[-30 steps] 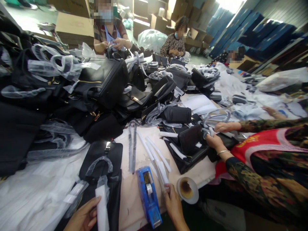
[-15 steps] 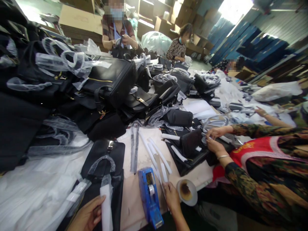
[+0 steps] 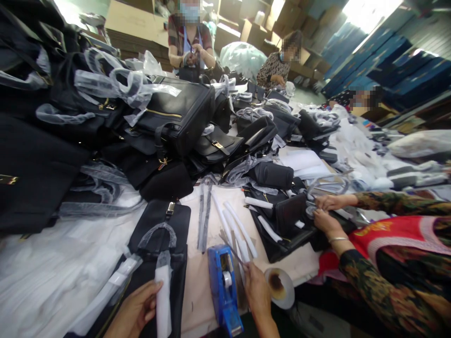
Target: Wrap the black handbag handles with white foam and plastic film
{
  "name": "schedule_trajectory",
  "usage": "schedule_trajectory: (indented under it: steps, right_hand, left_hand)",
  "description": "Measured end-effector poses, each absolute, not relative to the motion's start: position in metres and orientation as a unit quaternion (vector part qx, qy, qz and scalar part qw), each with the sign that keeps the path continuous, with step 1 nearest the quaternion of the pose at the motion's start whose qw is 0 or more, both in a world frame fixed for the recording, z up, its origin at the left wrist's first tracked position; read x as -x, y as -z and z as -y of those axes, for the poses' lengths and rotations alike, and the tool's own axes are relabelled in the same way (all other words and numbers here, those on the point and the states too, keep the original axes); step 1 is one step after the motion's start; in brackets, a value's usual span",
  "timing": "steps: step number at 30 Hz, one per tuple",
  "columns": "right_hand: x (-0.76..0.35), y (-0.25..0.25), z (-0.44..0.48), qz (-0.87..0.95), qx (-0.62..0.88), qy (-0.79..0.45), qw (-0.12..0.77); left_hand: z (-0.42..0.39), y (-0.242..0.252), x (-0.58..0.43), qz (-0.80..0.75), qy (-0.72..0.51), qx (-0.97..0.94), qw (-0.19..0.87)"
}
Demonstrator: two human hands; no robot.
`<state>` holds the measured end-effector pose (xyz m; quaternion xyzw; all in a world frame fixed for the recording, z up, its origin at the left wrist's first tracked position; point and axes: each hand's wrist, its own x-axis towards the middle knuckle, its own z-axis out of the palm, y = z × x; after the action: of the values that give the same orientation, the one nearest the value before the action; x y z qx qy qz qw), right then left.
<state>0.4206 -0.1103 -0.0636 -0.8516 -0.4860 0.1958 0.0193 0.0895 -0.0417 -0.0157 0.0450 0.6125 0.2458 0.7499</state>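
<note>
My left hand [image 3: 143,300] is closed on a white foam sleeve [image 3: 163,293] that covers part of a strap on a black backpack [image 3: 172,263]. Clear plastic film wraps the backpack's top handle [image 3: 158,231], and a gold buckle shows on its flap. Between the fingertips of my right hand [image 3: 258,288] is the end of a thin grey strip [image 3: 232,248], which slants up and left. Several white foam tubes [image 3: 241,227] lie just beyond that hand. A blue tape dispenser [image 3: 224,286] stands between my two hands.
A roll of tape [image 3: 280,287] sits at the table's edge. On the right, a co-worker's hands [image 3: 329,216] handle another black bag [image 3: 278,244]. Black bags [image 3: 176,112] are heaped across the left and back. White wrapping [image 3: 42,277] covers the left side.
My right hand has swung the thin grey strip's far end up and to the left, away from the foam tubes. My left hand keeps its hold on the sleeve. The view has shifted slightly.
</note>
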Motion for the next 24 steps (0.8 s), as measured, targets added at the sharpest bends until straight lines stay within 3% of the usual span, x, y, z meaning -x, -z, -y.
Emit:
schedule_trajectory:
  steps: [4,9,15,17,21,24]
  right_hand:
    - [-0.425,0.053,0.107,0.460,0.867,-0.172,0.079]
    - [-0.425,0.030,0.098,0.399,0.860,-0.292,0.123]
    - [-0.414,-0.008,0.066,0.379,0.767,-0.422,0.300]
    - [-0.404,-0.021,0.053,0.378,0.722,-0.483,0.320]
    - [-0.376,-0.033,0.032,0.478,0.629,-0.574,0.216]
    - [-0.359,-0.029,0.023,0.593,0.614,-0.516,0.073]
  left_hand:
    - [0.045,0.016,-0.088,-0.627,-0.234,-0.066,0.740]
    - [0.046,0.019,-0.088,-0.631,-0.233,-0.107,0.732]
    - [0.049,0.017,-0.091,-0.646,-0.246,-0.131,0.711]
    - [0.048,0.016,-0.091,-0.642,-0.256,-0.124,0.712]
    - [0.049,0.018,-0.088,-0.618,-0.272,-0.084,0.733]
    - [0.050,0.022,-0.084,-0.588,-0.286,-0.046,0.755]
